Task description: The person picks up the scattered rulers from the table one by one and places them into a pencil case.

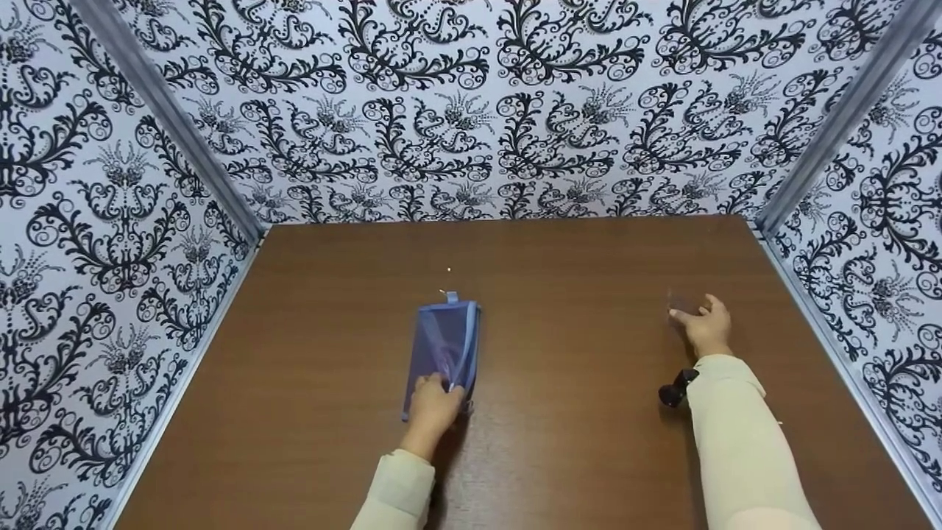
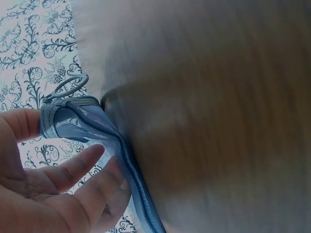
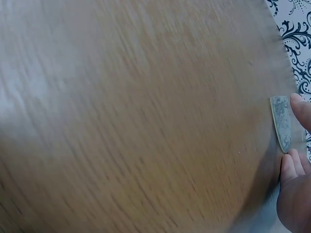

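Note:
A blue mesh zip pouch (image 1: pixel 436 342) lies on the brown table, its tab end pointing away from me. My left hand (image 1: pixel 434 405) grips the near end of the pouch. In the left wrist view, the thumb touches the zip end beside a pull ring (image 2: pixel 73 86), and the other fingers lie against the mesh. At the right, my right hand (image 1: pixel 710 327) holds a thin clear plastic piece (image 3: pixel 282 124) between thumb and fingers. That piece carries grey markings and tapers to a rounded end; its exact kind I cannot tell.
The brown wooden table (image 1: pixel 574 331) meets a patterned back wall (image 1: pixel 515 110) and patterned side walls with grey metal edging (image 1: pixel 846 118). A tiny pale speck (image 1: pixel 449 269) shows beyond the pouch. A black camera (image 1: pixel 677 389) sits at the right wrist.

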`<control>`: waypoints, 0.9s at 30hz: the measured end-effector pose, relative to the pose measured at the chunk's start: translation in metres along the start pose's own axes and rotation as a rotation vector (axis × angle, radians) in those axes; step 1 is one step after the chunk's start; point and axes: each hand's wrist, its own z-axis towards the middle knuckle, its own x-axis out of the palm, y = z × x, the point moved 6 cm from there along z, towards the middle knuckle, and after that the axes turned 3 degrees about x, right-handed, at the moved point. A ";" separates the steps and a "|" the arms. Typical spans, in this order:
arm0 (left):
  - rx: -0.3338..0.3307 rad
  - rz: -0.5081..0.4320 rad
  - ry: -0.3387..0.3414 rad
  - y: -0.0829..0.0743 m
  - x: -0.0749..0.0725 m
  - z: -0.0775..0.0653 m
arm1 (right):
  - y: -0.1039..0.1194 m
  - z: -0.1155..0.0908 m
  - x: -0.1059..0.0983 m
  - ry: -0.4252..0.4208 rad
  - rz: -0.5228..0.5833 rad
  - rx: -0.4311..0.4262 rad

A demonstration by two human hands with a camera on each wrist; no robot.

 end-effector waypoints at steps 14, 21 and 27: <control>0.008 -0.017 -0.026 0.000 -0.001 -0.002 | 0.006 -0.004 0.006 -0.025 -0.194 -0.071; 0.012 -0.027 -0.029 0.000 -0.001 -0.002 | 0.010 -0.004 0.004 0.015 -0.273 -0.082; 0.012 -0.043 -0.022 -0.001 0.000 -0.002 | 0.013 -0.003 0.003 0.052 -0.327 -0.074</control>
